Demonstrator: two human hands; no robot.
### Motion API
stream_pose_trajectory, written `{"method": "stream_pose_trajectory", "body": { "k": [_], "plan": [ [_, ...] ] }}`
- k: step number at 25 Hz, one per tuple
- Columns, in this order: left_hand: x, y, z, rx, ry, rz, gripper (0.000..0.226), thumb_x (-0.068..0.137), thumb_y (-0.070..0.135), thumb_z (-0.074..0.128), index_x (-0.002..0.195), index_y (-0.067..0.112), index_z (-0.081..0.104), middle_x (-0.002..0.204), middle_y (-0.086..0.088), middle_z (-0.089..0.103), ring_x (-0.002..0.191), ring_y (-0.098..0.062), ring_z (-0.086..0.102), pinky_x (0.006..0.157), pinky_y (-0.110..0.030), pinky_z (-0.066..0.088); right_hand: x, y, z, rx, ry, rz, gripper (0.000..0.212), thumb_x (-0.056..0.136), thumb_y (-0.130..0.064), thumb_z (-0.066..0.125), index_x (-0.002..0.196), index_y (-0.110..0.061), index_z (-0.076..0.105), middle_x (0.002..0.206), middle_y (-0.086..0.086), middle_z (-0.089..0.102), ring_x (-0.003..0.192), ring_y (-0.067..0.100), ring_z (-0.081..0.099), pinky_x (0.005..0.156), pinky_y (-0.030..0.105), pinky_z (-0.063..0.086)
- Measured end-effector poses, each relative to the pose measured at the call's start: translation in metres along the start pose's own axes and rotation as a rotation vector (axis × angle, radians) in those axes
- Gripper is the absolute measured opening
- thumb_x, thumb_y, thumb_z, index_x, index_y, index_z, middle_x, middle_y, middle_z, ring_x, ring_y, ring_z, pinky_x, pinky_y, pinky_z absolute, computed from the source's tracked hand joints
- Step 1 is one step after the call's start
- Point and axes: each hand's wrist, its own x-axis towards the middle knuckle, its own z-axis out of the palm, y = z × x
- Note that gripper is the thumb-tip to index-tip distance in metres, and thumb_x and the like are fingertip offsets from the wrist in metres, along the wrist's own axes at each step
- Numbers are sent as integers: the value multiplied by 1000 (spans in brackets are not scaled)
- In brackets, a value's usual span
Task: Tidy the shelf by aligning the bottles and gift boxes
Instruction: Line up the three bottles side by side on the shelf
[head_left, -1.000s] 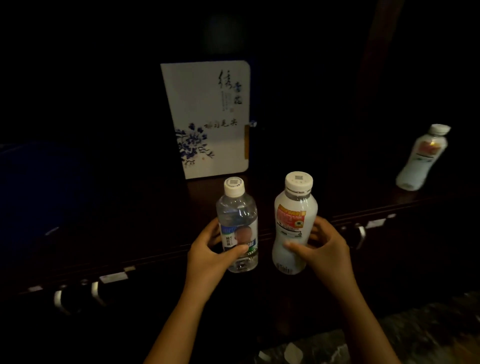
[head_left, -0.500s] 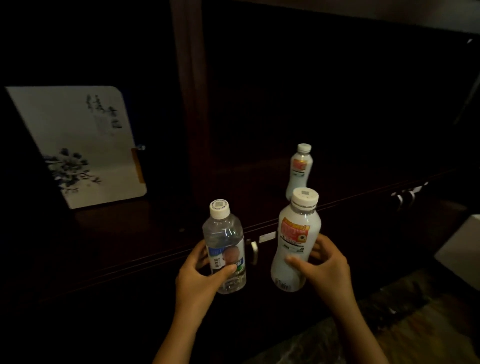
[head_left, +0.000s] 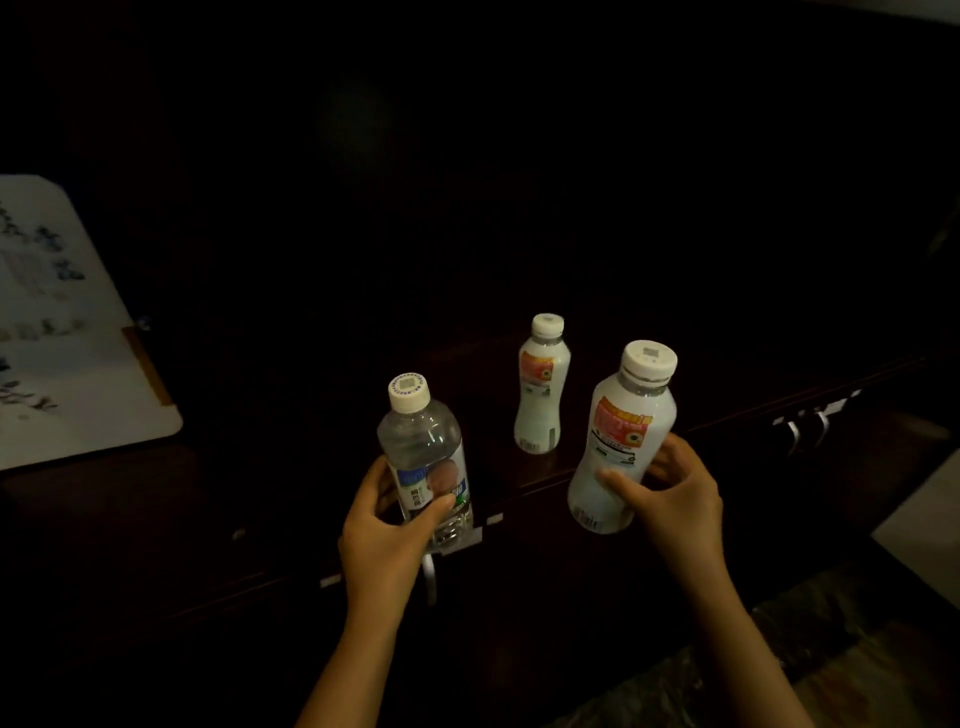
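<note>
Left hand (head_left: 387, 535) grips water bottle (head_left: 423, 457), right hand (head_left: 675, 493) grips milk-drink bottle (head_left: 621, 441), both off the shelf (head_left: 571, 462). 2nd milk-drink bottle (head_left: 541, 387) stands behind; gift box (head_left: 67, 332) far left. Aligning prob. barely begun.

Gift box (head_left: 78, 332) cut off by the left edge, its print blurred. Shelf (head_left: 519, 470) interior lost in darkness. Labels of both held bottles partly covered by fingers.

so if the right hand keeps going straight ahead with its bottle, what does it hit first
Probably the small white bottle standing on the shelf. The right hand and its white bottle point up and left, toward it, though depth is hard to judge in this dark view.
</note>
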Motion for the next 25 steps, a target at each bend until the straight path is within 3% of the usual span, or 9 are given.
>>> {"method": "stream_pose_trajectory", "body": {
  "k": [2,7,11,15,18,22,25],
  "plan": [
    [23,-3,19,30,13,7,69,64,16,81,125,29,52,116,2,64,105,-15,60,84,-33,51,27,8,3,1,26,10,61,63,-18,79,117,-21,52,103,-9,62,92,1,58,73,20,47],
    [63,-17,68,65,39,13,69,63,16,82,122,34,52,112,9,62,100,-7,58,71,-16,44,95,41,7,-64,11,8,58,64,-19,77,116,-19,51,106,-7,59,92,6,56,69,15,44],
    [85,-36,102,81,82,6,65,64,14,81,118,36,54,110,11,62,96,1,56,72,-15,45,147,75,16,-60,-55,20,56,64,-19,77,114,-22,51,108,-7,59,97,9,56,70,17,44],
    [93,-53,121,113,187,-42,71,63,15,82,124,30,52,113,5,61,102,-10,56,79,-23,46,174,99,31,-72,-130,44,59,64,-20,78,115,-25,51,111,-6,59,99,8,54,74,20,45],
    [100,-61,129,143,221,-57,71,63,15,82,124,32,51,112,7,60,101,-9,55,79,-23,45,190,109,42,-44,-205,54,57,64,-18,78,115,-23,51,110,-6,59,100,9,54,75,20,45],
    [106,-61,129,156,173,-51,69,64,12,80,119,42,49,106,15,60,96,5,53,73,-14,43,190,116,51,-40,-255,78,59,64,-17,78,116,-22,51,114,0,60,103,11,53,82,29,47],
    [109,-62,125,162,115,-56,68,66,10,79,121,38,49,107,16,60,100,2,55,75,-13,44,186,121,50,-45,-299,49,61,64,-17,78,118,-22,49,116,-1,59,106,11,52,86,30,47]
  ]
}}
